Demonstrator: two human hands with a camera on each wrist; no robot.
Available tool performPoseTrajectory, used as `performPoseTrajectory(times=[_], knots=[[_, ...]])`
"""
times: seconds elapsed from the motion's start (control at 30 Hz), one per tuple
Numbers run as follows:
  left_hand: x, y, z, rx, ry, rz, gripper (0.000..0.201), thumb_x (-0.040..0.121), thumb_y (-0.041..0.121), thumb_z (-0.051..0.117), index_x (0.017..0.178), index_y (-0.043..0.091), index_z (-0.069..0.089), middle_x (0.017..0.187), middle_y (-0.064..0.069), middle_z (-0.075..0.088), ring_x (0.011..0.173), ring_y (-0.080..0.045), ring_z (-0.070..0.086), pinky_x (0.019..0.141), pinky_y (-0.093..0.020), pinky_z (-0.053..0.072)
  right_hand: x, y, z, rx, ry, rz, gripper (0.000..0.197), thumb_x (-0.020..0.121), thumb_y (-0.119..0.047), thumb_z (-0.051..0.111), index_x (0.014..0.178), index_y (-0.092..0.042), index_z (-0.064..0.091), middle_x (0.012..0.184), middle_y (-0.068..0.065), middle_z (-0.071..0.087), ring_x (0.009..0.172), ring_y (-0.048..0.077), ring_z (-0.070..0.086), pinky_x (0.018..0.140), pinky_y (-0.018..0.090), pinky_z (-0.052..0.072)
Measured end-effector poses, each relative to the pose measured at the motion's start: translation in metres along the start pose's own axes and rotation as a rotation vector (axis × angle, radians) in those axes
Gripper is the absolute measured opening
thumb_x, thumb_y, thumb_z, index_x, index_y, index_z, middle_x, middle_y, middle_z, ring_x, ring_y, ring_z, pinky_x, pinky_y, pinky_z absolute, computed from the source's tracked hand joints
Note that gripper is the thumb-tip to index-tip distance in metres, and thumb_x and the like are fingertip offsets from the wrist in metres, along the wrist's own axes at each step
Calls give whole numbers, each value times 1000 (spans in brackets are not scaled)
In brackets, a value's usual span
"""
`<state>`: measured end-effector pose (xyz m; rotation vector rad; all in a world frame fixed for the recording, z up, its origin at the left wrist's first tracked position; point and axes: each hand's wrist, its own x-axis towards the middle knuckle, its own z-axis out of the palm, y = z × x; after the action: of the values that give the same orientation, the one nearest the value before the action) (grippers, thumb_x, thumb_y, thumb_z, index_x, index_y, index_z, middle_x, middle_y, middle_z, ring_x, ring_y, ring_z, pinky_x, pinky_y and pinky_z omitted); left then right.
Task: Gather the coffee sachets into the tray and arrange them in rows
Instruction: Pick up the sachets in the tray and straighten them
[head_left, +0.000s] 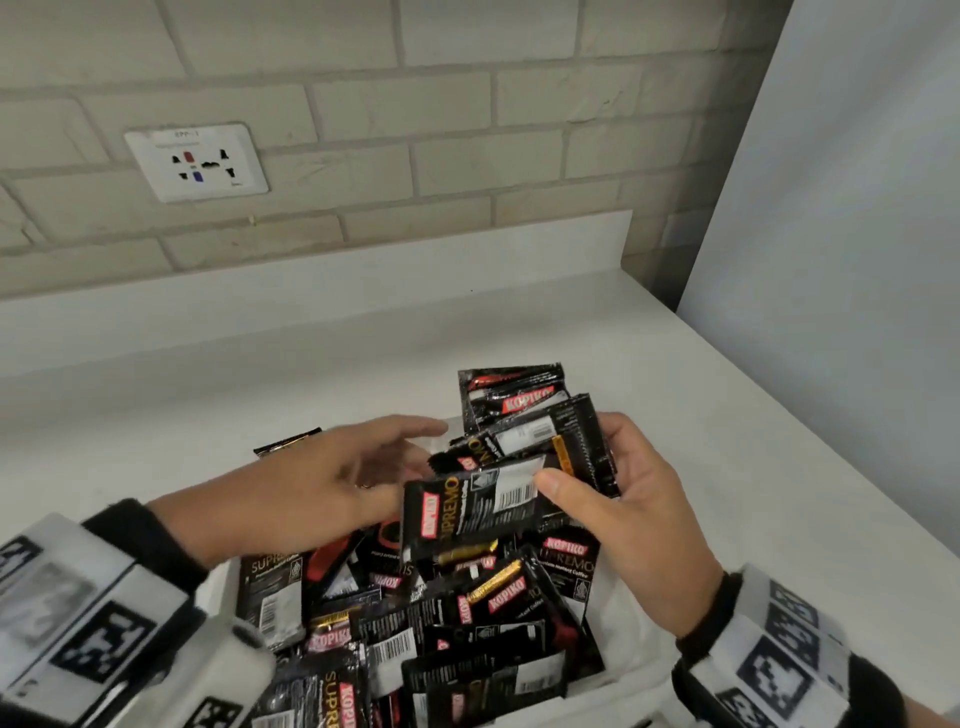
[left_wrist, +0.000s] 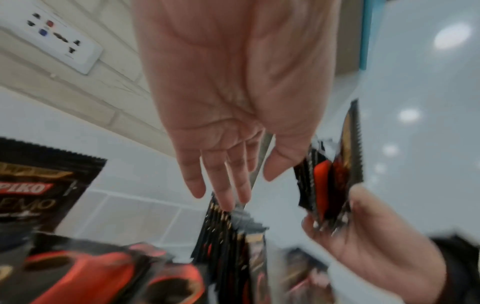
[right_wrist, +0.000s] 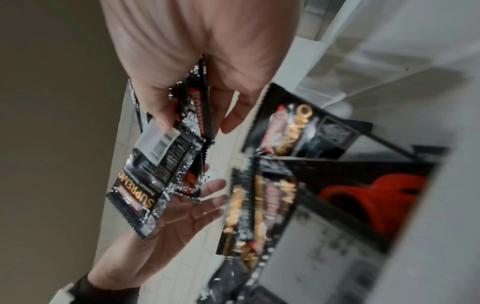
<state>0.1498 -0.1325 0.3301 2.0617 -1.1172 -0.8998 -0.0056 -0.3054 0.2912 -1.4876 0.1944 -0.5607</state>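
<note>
Right hand pinches a fanned bunch of sachets over the heaped tray (long axes crosswise toward left). Left hand flat-fingered, empty, just beside them, nearer.

Bare white countertop fills the left and upper centre of the head view, open for passing. Loose black foil coffee sachets crowd the lower centre, and a pale panel walls the right.
</note>
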Motion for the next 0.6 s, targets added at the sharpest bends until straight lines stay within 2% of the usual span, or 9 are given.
performPoseTrajectory(times=[0.07,0.13,0.2,0.27,0.33,0.37,0.43,0.53,0.6], knots=[[-12,11,-2,-184,50,44,55,71,48,71,120,52,45,115,27,62,109,5,58,99,-29,44,2,-4,2,50,23,9,27,74,1,67,91,-17,56,80,-14,69,75,1,65,68,17,52],[-23,16,-1,-379,76,105,83,46,66,78,121,46,49,118,18,64,111,-5,61,97,-33,42,3,-7,6,97,45,40,27,71,-11,72,93,-20,57,87,-8,70,84,11,67,75,28,55],[-34,20,6,-467,111,133,93,36,69,80,122,50,51,121,14,64,112,-12,61,97,-38,42,1,-10,14,116,33,71,33,65,-21,76,93,-22,58,90,-2,68,89,20,66,77,34,56],[-40,19,18,-425,207,124,95,25,74,79,114,64,48,120,25,61,111,-5,61,95,-33,45,-3,-12,25,-5,-60,70,34,67,-27,76,95,-26,57,92,-7,65,90,12,64,78,29,55],[-42,17,31,-387,364,67,88,15,78,76,99,72,50,110,36,60,100,5,63,85,-20,51,-9,-15,39,-2,-149,123,27,79,-21,66,101,-27,52,85,-22,62,82,-2,61,74,19,52],[-43,15,35,-426,423,56,83,11,76,76,91,70,54,103,34,63,91,5,66,75,-14,53,-11,-17,46,40,-187,161,25,85,-18,61,104,-27,49,80,-26,61,81,-4,60,75,18,52],[-44,13,43,-561,487,64,80,7,66,82,84,57,63,95,18,71,80,-9,72,60,-16,54,-14,-19,56,60,-252,191,27,89,-20,55,110,-31,44,84,-22,63,88,-2,62,82,20,52],[-48,15,48,-638,564,52,75,1,62,84,73,49,66,79,4,74,69,-19,72,51,-21,54,-15,-26,60,54,-334,202,27,95,-16,46,112,-35,36,100,-15,59,90,-9,57,77,5,44],[-52,17,49,-663,588,36,73,-3,60,84,67,46,66,72,2,73,65,-20,72,49,-21,53,-16,-29,60,13,-407,206,30,97,-18,41,120,-33,31,105,-15,57,94,-11,54,79,4,42]])
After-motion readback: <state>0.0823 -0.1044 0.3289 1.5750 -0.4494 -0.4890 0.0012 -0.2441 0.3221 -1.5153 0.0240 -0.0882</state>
